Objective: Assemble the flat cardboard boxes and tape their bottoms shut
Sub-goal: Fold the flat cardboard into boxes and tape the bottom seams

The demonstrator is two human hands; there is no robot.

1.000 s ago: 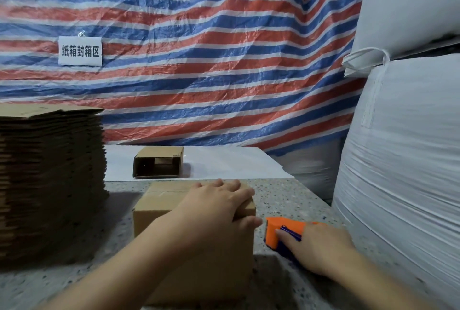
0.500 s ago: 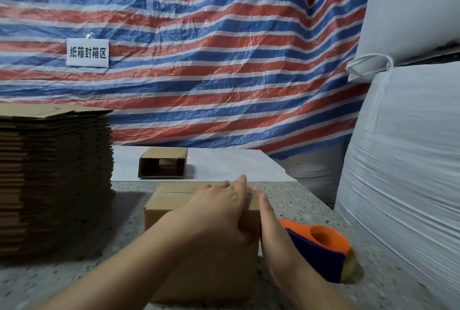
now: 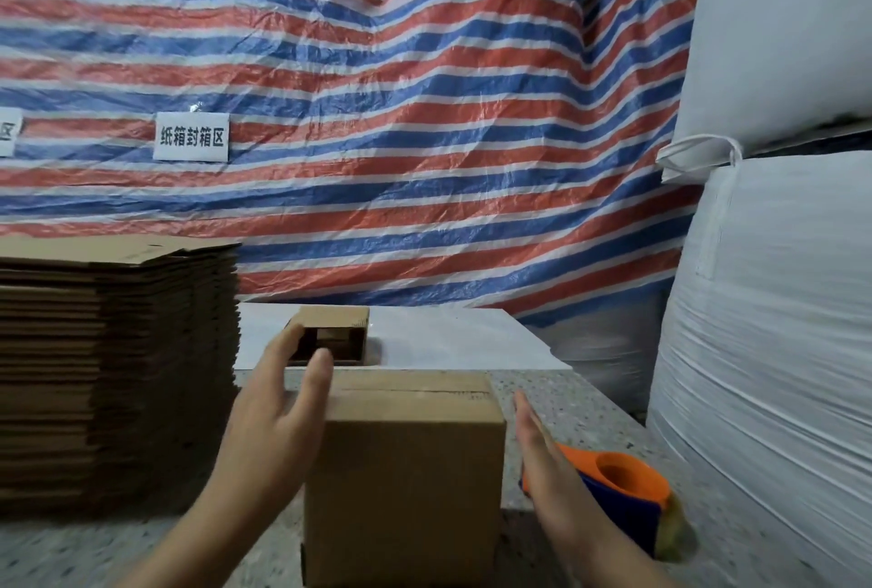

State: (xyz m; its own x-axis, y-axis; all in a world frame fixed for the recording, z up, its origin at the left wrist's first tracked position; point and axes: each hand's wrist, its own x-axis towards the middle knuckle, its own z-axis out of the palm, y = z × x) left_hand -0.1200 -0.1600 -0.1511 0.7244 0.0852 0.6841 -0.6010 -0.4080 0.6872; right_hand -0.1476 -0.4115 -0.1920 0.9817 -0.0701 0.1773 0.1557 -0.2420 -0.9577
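Both open hands (image 3: pixel 278 403) flanking box (image 3: pixel 406 469)

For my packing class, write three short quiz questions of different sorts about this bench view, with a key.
1. True or false: the right hand grips the tape dispenser.
2. Which hand is beside the assembled box on the side nearer the stack of flat cardboard?
3. Multiple choice: the second, smaller box lies A) on the stack, B) on the white sheet, C) on the big white sack.

Key: 1 false, both hands are open; 2 left hand; 3 B.
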